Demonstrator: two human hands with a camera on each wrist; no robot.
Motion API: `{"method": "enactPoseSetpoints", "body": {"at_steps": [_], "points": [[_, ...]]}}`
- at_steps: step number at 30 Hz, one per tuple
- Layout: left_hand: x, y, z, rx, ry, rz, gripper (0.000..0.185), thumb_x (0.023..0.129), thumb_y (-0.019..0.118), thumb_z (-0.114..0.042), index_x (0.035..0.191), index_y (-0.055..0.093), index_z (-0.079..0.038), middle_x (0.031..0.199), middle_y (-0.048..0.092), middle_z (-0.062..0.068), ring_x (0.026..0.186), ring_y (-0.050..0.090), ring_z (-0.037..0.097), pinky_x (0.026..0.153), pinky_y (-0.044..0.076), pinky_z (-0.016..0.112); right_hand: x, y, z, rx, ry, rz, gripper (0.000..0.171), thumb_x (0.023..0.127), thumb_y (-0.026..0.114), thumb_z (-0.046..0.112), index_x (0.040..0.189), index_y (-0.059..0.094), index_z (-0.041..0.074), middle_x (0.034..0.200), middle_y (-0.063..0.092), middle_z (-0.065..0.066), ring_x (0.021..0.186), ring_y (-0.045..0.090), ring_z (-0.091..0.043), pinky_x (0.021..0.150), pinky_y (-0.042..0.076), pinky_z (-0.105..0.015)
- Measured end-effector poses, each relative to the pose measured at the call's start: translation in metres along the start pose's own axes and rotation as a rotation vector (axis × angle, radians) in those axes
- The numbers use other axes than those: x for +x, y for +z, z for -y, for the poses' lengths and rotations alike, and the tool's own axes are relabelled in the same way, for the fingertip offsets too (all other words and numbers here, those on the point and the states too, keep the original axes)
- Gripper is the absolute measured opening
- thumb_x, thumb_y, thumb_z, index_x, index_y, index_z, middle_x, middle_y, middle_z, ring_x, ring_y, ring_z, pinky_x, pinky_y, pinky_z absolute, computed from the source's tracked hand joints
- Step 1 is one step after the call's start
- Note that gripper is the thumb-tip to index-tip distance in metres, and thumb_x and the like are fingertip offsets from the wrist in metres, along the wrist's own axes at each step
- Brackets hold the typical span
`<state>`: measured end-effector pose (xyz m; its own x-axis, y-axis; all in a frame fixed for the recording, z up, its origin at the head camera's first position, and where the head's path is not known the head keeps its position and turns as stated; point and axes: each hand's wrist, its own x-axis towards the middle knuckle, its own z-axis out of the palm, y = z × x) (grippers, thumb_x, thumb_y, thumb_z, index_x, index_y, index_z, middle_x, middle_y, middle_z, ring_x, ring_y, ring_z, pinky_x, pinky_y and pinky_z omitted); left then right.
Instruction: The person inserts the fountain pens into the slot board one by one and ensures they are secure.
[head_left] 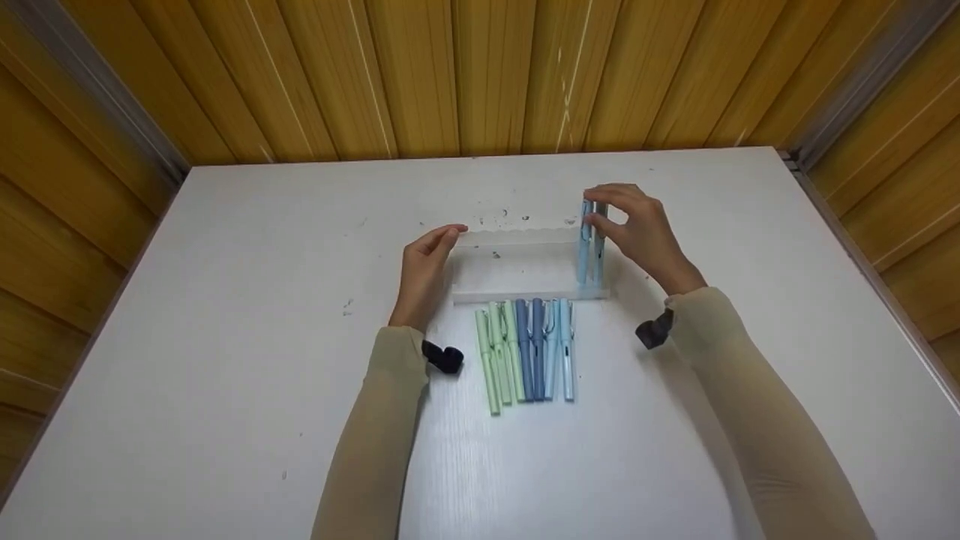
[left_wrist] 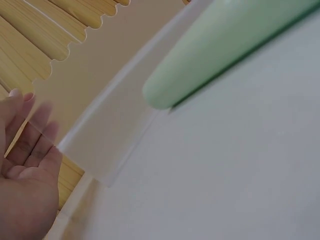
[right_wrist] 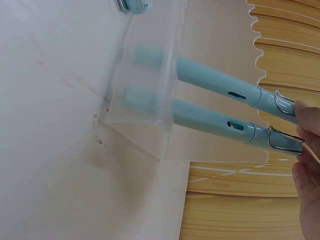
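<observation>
Pinching an upright blue pen (head_left: 584, 240) in the clear rack (head_left: 525, 294), right hand (head_left: 637, 229); left hand (head_left: 426, 262) flat against its end.

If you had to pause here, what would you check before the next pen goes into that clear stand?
1. Left hand steadies the clear stand at its left end: ok, fingers lie against it.
2. Right hand holds the tops of the two light blue pens standing at the right end: ok.
3. Both standing pens seated in the front tray: ok in the right wrist view.
4. Seven pens lie in a row on the table, in front of the stand: ok.
5. Stand's base flat on the table: cannot tell.
</observation>
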<state>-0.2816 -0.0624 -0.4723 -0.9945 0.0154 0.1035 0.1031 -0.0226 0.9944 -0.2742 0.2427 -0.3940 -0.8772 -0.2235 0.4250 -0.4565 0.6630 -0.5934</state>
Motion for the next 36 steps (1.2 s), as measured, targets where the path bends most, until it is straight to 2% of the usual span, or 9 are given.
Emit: {"method": "enactPoseSetpoints", "body": {"at_steps": [8,15,23,29,36], "points": [[0.001,0.000,-0.005,0.015,-0.008,0.007,0.036,0.092,0.061,-0.044,0.113,0.071,-0.016,0.121,0.067,-0.001,0.121,0.056,0.011,0.111,0.039,0.033,0.003,-0.001,-0.001,-0.004,0.025,0.004,0.036,0.089,0.068,0.008,0.125,0.064,0.007,0.127,0.063,-0.012,0.124,0.054,-0.027,0.107,0.042,-0.045],[0.003,0.000,-0.008,-0.004,-0.007,0.015,0.036,0.092,0.062,-0.043,0.114,0.071,-0.015,0.120,0.068,0.000,0.121,0.057,0.012,0.111,0.039,0.034,0.003,0.000,-0.001,-0.011,0.044,-0.006,0.038,0.089,0.068,0.008,0.126,0.063,0.007,0.130,0.061,-0.011,0.125,0.053,-0.027,0.109,0.041,-0.043],[0.002,-0.001,-0.007,0.019,-0.015,0.010,0.038,0.092,0.062,-0.044,0.114,0.071,-0.015,0.122,0.067,0.000,0.122,0.056,0.011,0.111,0.039,0.033,0.002,0.002,-0.001,-0.016,0.072,0.010,0.040,0.089,0.068,0.007,0.128,0.061,0.008,0.133,0.059,-0.010,0.128,0.051,-0.025,0.110,0.040,-0.042],[0.001,0.000,-0.006,0.012,-0.029,0.007,0.037,0.092,0.062,-0.043,0.114,0.071,-0.015,0.123,0.067,0.000,0.124,0.055,0.011,0.111,0.038,0.034,-0.001,0.003,-0.001,-0.025,0.040,-0.003,0.043,0.089,0.068,0.008,0.131,0.058,0.008,0.136,0.056,-0.010,0.130,0.049,-0.026,0.111,0.039,-0.042],[-0.001,0.001,-0.005,0.011,-0.023,0.004,0.036,0.092,0.062,-0.042,0.115,0.071,-0.016,0.125,0.066,-0.001,0.126,0.054,0.012,0.112,0.037,0.035,-0.008,0.002,0.004,-0.030,-0.013,-0.072,0.043,0.088,0.069,0.009,0.130,0.059,0.007,0.135,0.058,-0.010,0.128,0.051,-0.025,0.110,0.039,-0.041]]}}
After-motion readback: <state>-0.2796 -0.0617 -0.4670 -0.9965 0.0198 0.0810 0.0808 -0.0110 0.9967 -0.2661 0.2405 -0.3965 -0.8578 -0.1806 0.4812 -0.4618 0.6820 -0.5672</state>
